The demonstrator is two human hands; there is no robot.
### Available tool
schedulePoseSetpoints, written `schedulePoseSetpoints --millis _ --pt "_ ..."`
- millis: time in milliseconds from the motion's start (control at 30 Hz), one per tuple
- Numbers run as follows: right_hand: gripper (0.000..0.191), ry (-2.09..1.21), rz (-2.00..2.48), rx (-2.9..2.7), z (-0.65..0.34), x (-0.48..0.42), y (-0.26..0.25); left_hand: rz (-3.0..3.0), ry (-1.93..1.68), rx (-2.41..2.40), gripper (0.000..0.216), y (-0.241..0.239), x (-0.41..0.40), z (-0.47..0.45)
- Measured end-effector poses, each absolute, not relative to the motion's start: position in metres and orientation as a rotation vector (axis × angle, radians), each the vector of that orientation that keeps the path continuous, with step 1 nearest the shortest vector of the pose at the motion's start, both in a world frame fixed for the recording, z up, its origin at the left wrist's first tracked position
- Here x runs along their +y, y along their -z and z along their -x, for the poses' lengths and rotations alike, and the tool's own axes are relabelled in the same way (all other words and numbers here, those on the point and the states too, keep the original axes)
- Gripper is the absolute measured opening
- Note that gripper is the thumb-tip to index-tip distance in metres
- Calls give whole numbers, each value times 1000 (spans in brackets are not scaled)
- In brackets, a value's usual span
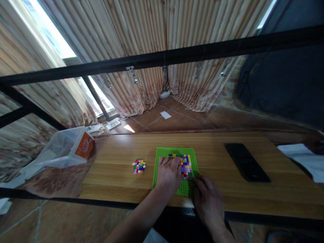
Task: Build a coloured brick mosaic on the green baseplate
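Note:
A green studded baseplate (162,156) lies on the wooden table (253,148), with a patch of small coloured bricks (186,165) fixed on its right half. My left hand (169,175) rests on the plate, fingers curled against the left edge of the coloured patch. My right hand (209,199) sits at the plate's near right corner, fingertips pinched together low beside the patch; what they hold is too small to see. A small heap of loose coloured bricks (139,166) lies to the left of the plate.
A black phone (246,162) lies on the table's right side. A clear plastic bag with an orange label (68,146) sits off the left end. White cloth (303,158) shows at the far right. A black bar (162,57) crosses overhead, with curtains behind.

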State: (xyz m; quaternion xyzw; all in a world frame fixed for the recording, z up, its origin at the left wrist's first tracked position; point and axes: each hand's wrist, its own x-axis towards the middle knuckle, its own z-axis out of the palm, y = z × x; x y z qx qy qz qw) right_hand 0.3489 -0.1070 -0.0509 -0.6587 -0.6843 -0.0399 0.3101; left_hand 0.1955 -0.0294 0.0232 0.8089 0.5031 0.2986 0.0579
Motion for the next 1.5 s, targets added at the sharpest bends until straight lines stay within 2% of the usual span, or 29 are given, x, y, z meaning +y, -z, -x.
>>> schedulePoseSetpoints --millis 267,467,1100,1300,1500 --pt "26 113 1738 -1808 -349 -109 51 -2508 -998 1410 24 -18 -41 -185" --pt "26 137 1744 -1808 -349 -108 53 -2586 -877 1370 30 -21 -43 -185" --pt "30 131 1749 -1840 -355 -110 55 -2592 -608 1499 29 -23 -48 -196" --pt "35 175 1715 -1862 -358 -109 56 -2414 -787 1566 42 -26 -67 -175" --pt "35 223 1672 -1830 -359 -108 57 -2010 -1007 1977 26 -9 -76 -101"
